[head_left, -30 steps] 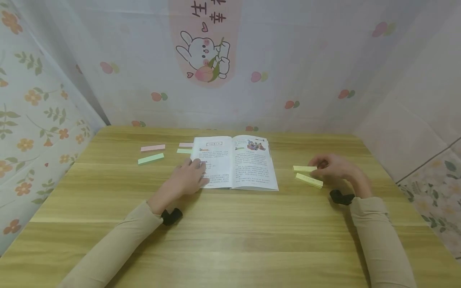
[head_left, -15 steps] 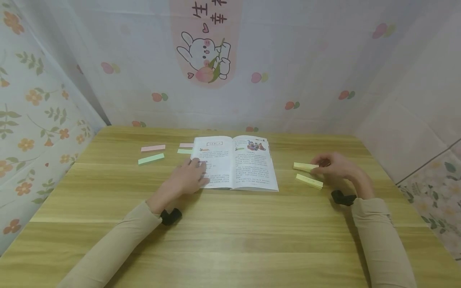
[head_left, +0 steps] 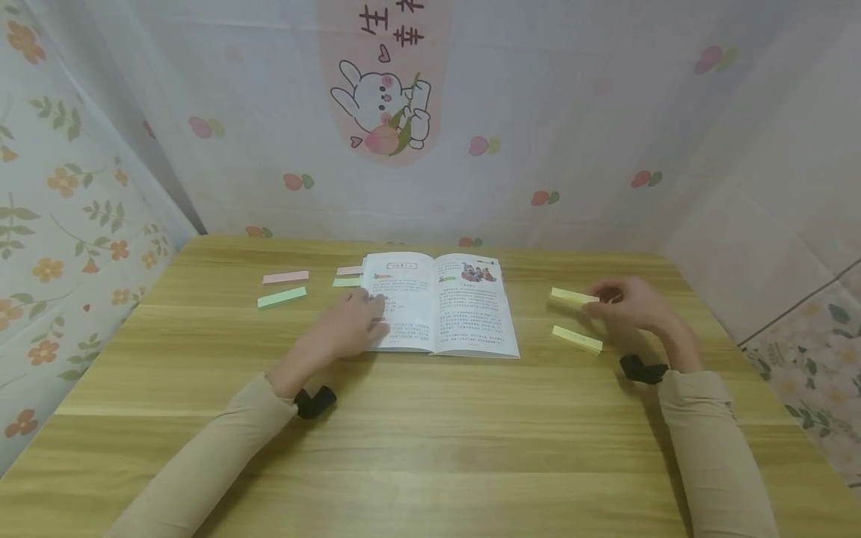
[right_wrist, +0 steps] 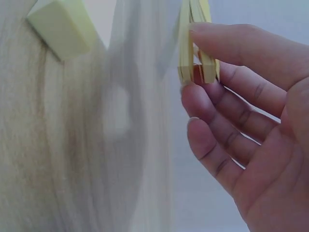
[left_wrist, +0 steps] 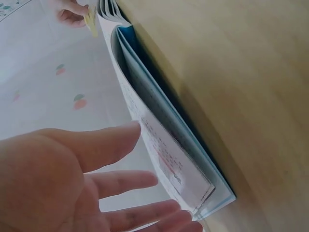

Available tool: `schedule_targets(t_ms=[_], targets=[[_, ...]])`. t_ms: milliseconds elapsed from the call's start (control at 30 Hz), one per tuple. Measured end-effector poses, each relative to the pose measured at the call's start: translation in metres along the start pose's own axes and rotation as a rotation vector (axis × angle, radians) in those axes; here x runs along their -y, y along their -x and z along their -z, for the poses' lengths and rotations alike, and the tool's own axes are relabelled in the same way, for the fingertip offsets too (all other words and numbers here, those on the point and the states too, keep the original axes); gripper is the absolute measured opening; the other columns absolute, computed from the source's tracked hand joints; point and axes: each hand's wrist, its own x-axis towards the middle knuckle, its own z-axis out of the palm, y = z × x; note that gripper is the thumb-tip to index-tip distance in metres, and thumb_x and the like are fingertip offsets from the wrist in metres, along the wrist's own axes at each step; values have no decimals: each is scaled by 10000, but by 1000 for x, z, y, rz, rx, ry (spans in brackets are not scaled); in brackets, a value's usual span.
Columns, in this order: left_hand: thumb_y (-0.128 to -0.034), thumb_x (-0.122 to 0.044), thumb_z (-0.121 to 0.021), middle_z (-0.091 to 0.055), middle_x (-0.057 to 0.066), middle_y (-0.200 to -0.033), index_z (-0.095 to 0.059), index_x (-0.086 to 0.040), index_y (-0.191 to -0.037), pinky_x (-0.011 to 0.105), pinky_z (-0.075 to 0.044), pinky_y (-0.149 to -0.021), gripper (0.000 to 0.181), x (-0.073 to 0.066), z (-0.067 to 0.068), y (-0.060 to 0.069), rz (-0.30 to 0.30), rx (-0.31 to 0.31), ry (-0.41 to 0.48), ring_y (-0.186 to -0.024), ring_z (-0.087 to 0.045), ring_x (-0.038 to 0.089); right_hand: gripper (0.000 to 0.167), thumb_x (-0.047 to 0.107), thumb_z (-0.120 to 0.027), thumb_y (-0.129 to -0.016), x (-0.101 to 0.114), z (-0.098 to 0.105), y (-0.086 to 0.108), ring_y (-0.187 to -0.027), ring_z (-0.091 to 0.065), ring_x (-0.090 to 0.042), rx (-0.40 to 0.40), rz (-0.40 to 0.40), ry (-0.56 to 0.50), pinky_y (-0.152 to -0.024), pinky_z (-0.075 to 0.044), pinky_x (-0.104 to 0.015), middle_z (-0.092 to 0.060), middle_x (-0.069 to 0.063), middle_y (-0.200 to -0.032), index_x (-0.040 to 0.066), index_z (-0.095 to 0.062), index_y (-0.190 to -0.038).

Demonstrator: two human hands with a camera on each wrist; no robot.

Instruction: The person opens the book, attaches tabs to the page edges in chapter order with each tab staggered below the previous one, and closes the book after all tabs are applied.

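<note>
One yellow pad (head_left: pixel 572 296) pinched in right hand (head_left: pixel 635 306), lifted away from second yellow pad (head_left: pixel 577 339) since moment ago; latter lies on table (head_left: pixel 430 441), just left and nearside of right hand. Separation looks done, pad seemingly free to carry. Left hand (head_left: pixel 341 329), fingers loosely spread, at left page of open book (head_left: pixel 468 317) between hands; contact unclear.

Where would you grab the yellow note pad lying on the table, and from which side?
Probably by the long sides near its right end, coming from the right. The yellow note pad is a narrow block lying flat with its long sides free, and the right hand is nearest that end, though it holds another yellow pad.
</note>
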Motion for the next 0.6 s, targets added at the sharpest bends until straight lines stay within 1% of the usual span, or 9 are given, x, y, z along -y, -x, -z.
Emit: schedule_targets(t_ms=[33, 67, 167, 267, 300, 367, 433, 533, 600], targets=[[-1004, -196, -575, -581, 175, -991, -604, 41, -1188, 455, -465, -843, 302, 0, 0, -1, -9, -17, 4, -934, -518, 326, 324, 279, -729, -941, 0, 1, 0, -975, -619, -257, -12, 3, 0, -831, -488, -357, -662, -95, -1030, 36, -713, -1155], [-1001, -187, -573, -581, 179, -989, -606, 49, -1192, 451, -463, -841, 306, 0, 0, -1, -9, -32, 8, -926, -516, 326, 324, 283, -726, -943, 1, 1, 0, -972, -616, -247, -23, 7, -1, -833, -491, -351, -659, -96, -1026, 37, -713, -1153], [-1009, -198, -566, -599, 248, -1120, -594, 58, -1283, 475, -481, -915, 375, 0, 1, -2, 17, -56, 23, -1015, -560, 374, 302, 282, -722, -948, 4, 2, -1, -947, -608, -203, -57, 29, -3, -830, -496, -309, -661, -97, -1010, 38, -715, -1127], [-1028, -234, -557, -534, 292, -1333, -498, 65, -1428, 527, -458, -1013, 503, -2, 3, -2, 64, -71, 45, -1173, -549, 436, 287, 271, -733, -941, 8, 3, -2, -899, -598, -139, -99, 60, 4, -804, -488, -238, -670, -95, -983, 37, -720, -1107], [-1033, -242, -552, -517, 293, -1364, -483, 62, -1443, 536, -448, -1029, 515, -3, 3, -3, 71, -79, 53, -1204, -539, 445, 283, 268, -736, -940, 10, 3, -2, -887, -595, -123, -112, 68, 8, -794, -486, -220, -674, -96, -980, 37, -721, -1103], [-1036, -241, -552, -515, 285, -1374, -471, 50, -1456, 535, -453, -1026, 518, -4, 5, -3, 79, -103, 75, -1209, -542, 437, 294, 274, -740, -938, 15, 3, -2, -875, -586, -93, -132, 76, 14, -781, -473, -189, -677, -92, -985, 38, -719, -1113], [-1039, -251, -554, -518, 276, -1375, -470, 38, -1458, 530, -452, -1029, 516, -6, 7, -4, 78, -130, 93, -1226, -537, 423, 313, 280, -742, -936, 20, 4, -2, -876, -582, -96, -143, 81, 18, -777, -468, -181, -679, -95, -992, 34, -718, -1129], [-1038, -277, -568, -522, 253, -1381, -485, 7, -1454, 518, -465, -1021, 511, -8, 9, -4, 71, -159, 124, -1244, -533, 390, 338, 300, -744, -934, 29, 6, -1, -901, -585, -150, -148, 69, 14, -776, -462, -193, -671, -99, -1006, 38, -712, -1145], [-1040, -304, -564, -523, 228, -1388, -497, -18, -1450, 507, -482, -1002, 505, -10, 10, -5, 66, -168, 143, -1252, -530, 366, 358, 309, -746, -933, 35, 6, -1, -921, -587, -200, -149, 66, 12, -775, -462, -209, -666, -108, -1017, 34, -705, -1158]])
